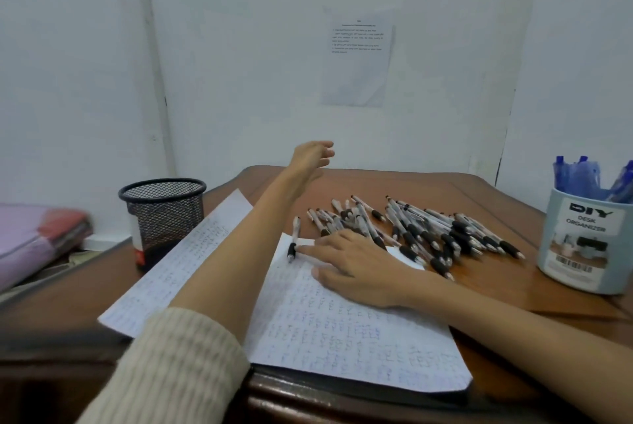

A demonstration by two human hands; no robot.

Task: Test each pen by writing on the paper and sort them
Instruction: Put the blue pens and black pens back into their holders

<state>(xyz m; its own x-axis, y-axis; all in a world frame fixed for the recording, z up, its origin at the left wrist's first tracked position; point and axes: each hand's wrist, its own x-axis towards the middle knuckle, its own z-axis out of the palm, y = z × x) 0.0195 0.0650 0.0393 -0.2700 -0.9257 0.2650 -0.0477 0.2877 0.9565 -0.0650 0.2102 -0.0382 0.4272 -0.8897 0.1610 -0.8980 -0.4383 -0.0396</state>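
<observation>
A pile of white pens with black grips [428, 232] lies on the wooden table, right of centre. One such pen [294, 239] lies apart at the top edge of the scribbled paper [342, 331]. My right hand [356, 262] rests flat on that paper, its forefinger touching the lone pen's grip. My left hand [313, 158] is stretched out above the far edge of the table, fingers relaxed, holding nothing. A second written sheet [178, 262] lies under my left forearm.
A black mesh cup [162, 214] stands at the left. A pale blue desk organizer [585, 245] with several blue pens stands at the right edge. The wooden table [496, 290] meets a white wall with a printed sheet [358, 57] on it. Pink fabric [30, 238] lies far left.
</observation>
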